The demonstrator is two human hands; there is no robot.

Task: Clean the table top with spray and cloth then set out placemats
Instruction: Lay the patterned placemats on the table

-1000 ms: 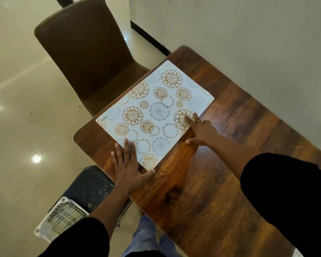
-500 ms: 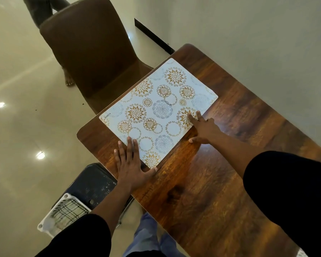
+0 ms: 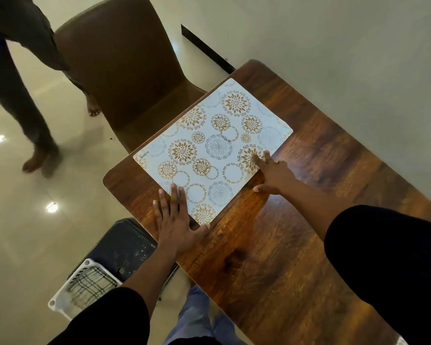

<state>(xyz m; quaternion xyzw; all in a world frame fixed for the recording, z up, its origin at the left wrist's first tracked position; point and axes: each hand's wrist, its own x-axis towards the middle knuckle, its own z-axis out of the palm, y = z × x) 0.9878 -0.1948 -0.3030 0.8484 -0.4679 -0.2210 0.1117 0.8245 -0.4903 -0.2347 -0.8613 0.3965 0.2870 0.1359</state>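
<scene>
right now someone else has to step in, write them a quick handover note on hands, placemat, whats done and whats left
Left hand: open, flat, fingers pressing the near corner of the placemat, palm on the table.
Right hand: open, fingertips on the placemat's right edge.
Placemat: lying flat at the table's far end, in front of the brown chair.
Done: one placemat laid down. No spray or cloth in view, so the wiping cannot be confirmed.
Left: lift both hands off, then set out any further placemats; none are visible here.
Note: another person's legs are near the chair.

table (image 3: 296,257): near end cut by frame edge | bystander (image 3: 15,70): legs only, blurred | white basket (image 3: 85,287): contents blurred, partly hidden by left sleeve
</scene>
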